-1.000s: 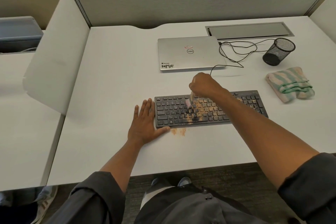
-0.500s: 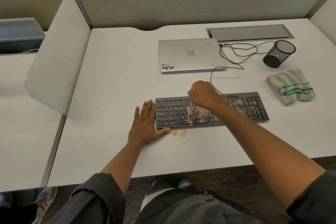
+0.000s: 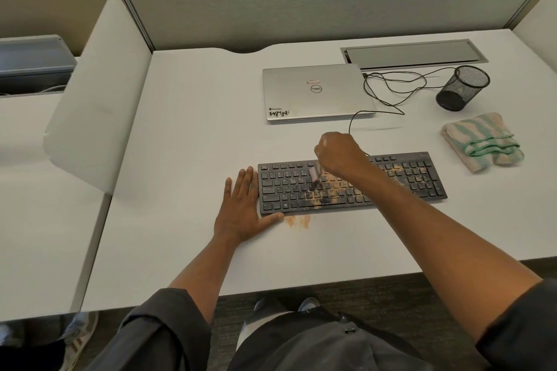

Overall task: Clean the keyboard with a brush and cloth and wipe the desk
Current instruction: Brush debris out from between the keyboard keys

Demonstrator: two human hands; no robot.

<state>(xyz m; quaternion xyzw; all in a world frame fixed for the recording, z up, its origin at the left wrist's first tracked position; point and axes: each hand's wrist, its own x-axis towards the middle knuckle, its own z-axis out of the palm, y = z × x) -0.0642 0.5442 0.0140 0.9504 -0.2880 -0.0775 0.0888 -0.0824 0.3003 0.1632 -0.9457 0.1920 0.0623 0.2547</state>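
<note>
A black keyboard point(image 3: 422, 178) lies on the white desk point(image 3: 187, 141), its middle keys dusted with tan crumbs. My right hand point(image 3: 339, 152) grips a small pinkish brush point(image 3: 313, 174), whose bristle end touches the keys left of centre. My left hand point(image 3: 241, 208) lies flat on the desk with fingers straight, its thumb against the keyboard's front left corner. A patch of tan crumbs point(image 3: 298, 221) sits on the desk just in front of the keyboard. A folded green-and-cream striped cloth point(image 3: 482, 141) rests at the right, beyond the keyboard's end.
A shut silver laptop point(image 3: 316, 93) lies behind the keyboard, with a black cable point(image 3: 388, 90) looping beside it. A black mesh cup point(image 3: 461, 87) stands at the back right near a grey cable hatch point(image 3: 413, 53). A white divider panel point(image 3: 90, 99) borders the desk's left side.
My right hand with the brush has shifted slightly back and left over the keys. The left hand has stayed flat. The view has tilted a little.
</note>
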